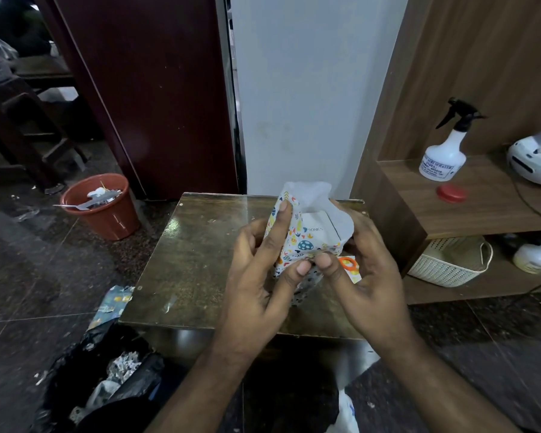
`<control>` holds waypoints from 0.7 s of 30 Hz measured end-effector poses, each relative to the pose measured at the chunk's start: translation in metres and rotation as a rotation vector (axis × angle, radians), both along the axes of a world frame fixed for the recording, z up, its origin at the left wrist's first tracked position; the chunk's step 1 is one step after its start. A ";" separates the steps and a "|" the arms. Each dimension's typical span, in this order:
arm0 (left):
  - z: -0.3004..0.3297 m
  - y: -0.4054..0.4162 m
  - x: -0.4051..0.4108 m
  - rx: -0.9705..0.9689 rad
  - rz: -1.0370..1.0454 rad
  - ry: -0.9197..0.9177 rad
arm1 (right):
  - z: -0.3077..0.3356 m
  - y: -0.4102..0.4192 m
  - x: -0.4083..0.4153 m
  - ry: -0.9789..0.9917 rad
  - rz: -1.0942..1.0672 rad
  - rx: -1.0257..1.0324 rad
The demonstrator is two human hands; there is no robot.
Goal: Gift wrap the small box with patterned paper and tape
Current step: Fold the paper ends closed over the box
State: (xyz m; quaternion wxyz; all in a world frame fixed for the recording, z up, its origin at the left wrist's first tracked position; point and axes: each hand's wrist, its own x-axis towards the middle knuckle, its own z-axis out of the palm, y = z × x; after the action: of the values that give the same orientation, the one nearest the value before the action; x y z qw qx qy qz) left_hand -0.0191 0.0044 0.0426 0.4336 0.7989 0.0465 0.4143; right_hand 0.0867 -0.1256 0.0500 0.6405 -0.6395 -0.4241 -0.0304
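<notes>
Left grip: my left hand (256, 276) is pinching the patterned paper (297, 242) against the small box (320, 226).
Right grip: my right hand (366, 270) is pinching the paper's lower fold.
Box: I am holding it above the surface (194, 260), its white top showing.

bare tabletop (197, 260) open left of hands. orange-handled item (347, 264) lying right, just beside right hand (366, 270). wooden shelf unit (481, 210) crowding table's right edge, wall (303, 98) behind far edge. terracotta bin (103, 207) and black bag (107, 379) blocking floor left.
</notes>
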 end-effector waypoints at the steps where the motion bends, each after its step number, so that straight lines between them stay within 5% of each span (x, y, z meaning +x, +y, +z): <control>1: -0.001 0.000 0.001 0.013 0.008 0.000 | 0.001 -0.001 0.000 -0.021 -0.042 -0.005; 14: -0.002 0.002 0.001 0.160 0.076 0.034 | -0.003 -0.006 -0.004 -0.292 -0.201 -0.157; 21: -0.004 0.008 0.000 0.330 0.177 0.119 | -0.005 -0.002 -0.001 -0.253 -0.221 -0.132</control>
State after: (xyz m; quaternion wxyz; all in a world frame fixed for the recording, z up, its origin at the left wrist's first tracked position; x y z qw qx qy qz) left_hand -0.0189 0.0121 0.0384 0.2549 0.8751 0.0736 0.4047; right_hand 0.0854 -0.1275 0.0455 0.5314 -0.7138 -0.4297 -0.1530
